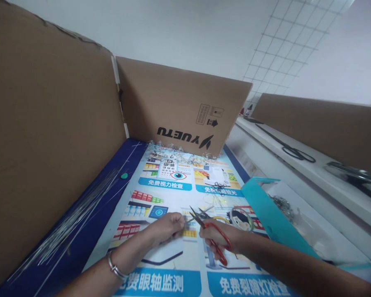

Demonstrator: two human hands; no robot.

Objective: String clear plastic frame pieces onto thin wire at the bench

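Observation:
My right hand (214,237) grips a pair of scissors (225,258) with red handles, their dark blades parted and pointing up and to the left. Just left of the blades, my left hand (174,225) is closed in a pinch on a thin pale strip (190,221) that runs toward the scissors. Its exact kind is too small to make out. A clear round ring like a tape roll (252,222) lies beside my right hand. Farther off is a small tangle of dark wire (219,187) on the printed sheet.
Long thin silvery wires (77,218) lie along the left, near a green disc (124,175). Cardboard panels (173,95) wall the left and back, with clear small pieces (185,156) along the back. At right stand a teal box (275,218) and a ledge with black scissors (297,153).

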